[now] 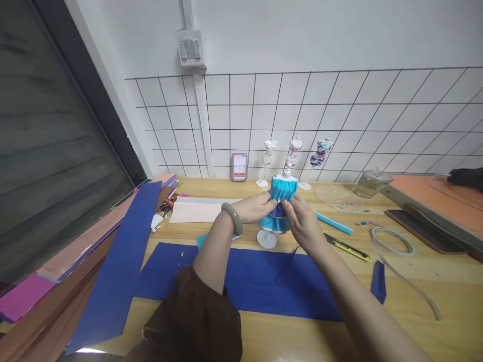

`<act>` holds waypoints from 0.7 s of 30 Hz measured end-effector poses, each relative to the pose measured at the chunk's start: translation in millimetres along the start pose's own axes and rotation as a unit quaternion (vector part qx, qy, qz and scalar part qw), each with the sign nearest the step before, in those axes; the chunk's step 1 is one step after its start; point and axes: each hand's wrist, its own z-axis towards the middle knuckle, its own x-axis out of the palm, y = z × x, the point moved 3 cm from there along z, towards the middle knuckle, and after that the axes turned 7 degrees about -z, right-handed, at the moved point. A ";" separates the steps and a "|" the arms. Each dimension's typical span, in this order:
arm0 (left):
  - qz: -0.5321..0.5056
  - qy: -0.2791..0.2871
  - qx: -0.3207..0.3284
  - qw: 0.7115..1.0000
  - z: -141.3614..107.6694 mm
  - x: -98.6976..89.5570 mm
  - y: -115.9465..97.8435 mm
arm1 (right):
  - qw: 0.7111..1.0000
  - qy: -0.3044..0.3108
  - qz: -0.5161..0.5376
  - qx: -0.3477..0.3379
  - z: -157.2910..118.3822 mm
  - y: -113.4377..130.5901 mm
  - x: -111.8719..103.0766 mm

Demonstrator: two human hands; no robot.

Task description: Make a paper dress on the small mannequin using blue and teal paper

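A small dress form (266,239) on a round white base stands upright on the table, wearing a doll dress (284,188) of turquoise pleated crepe paper with a white edge at the top. Around its waist sits a dark blue paper band (278,210), and below it a turquoise skirt (274,224) flares out. My left hand (259,205) grips the waist from the left, thumb against the band. From the right, my right hand (302,217) pinches the band's other side. Some of the fingers of both hands are hidden behind the dress.
Dark blue paper (260,286) lies in front. Right are a yellow-black cutter knife (349,247), a tape roll (392,240), a turquoise roll (335,222) and a glass pot (372,185). Behind stand a phone (239,167) and three small dress forms (294,151). Paper sheets (121,261) pile left.
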 end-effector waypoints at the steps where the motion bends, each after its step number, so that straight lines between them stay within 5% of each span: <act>1: 0.004 -0.004 -0.011 1.000 0.0 0.8 -0.5 | 1.000 0.000 0.000 0.001 0.1 0.5 0.3; 6: 0.006 -0.004 -0.052 0.999 -1.6 -0.3 1.2 | 1.000 0.003 0.008 0.001 -0.8 -0.7 0.0; 14: -0.090 0.029 0.023 0.995 -11.1 -18.8 11.3 | 0.996 0.002 0.083 0.043 -6.3 -14.3 -11.1; 21: -0.014 0.016 0.022 1.000 -2.0 -14.7 18.8 | 0.998 0.028 0.059 -0.003 0.2 -4.9 -7.1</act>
